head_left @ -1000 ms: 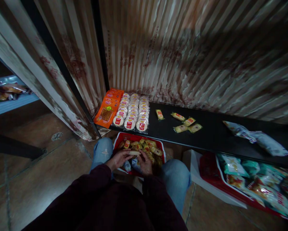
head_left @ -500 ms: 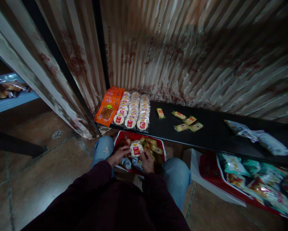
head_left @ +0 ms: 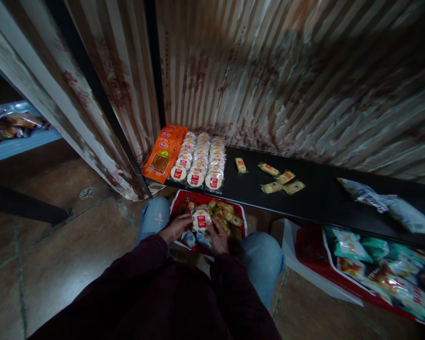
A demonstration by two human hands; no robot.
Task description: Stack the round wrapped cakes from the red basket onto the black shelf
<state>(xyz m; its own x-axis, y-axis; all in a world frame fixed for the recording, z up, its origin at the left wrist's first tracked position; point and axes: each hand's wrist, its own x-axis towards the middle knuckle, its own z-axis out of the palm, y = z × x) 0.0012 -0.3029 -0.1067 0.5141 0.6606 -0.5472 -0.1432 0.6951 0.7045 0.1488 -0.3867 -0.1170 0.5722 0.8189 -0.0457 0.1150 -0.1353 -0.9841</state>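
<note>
Between my two hands is a round white wrapped cracker [head_left: 201,220] with a red label. My left hand [head_left: 177,227] pinches its left edge, and my right hand [head_left: 218,236] grips the right edge. Directly beneath lies a red basket with a white rim [head_left: 245,222], holding yellow-wrapped snacks [head_left: 226,212] and some blue-white packets [head_left: 189,239]. On the black shelf ahead, similar round crackers [head_left: 195,177] lie overlapping in three rows, beside orange snack packs [head_left: 165,153] on their left.
Several small yellow packets [head_left: 285,177] lie on the black shelf [head_left: 322,198], with silvery bags [head_left: 407,213] farther right. Under the shelf's right side, another red basket [head_left: 309,245] holds green and red bags. Dark posts [head_left: 155,61] and a striped curtain [head_left: 269,71] border the shelf. A blue shelf [head_left: 21,145] stands left.
The whole view has shifted slightly, so the shelf and its snacks appear a little farther right. Both hands keep hold of the cracker over the basket.
</note>
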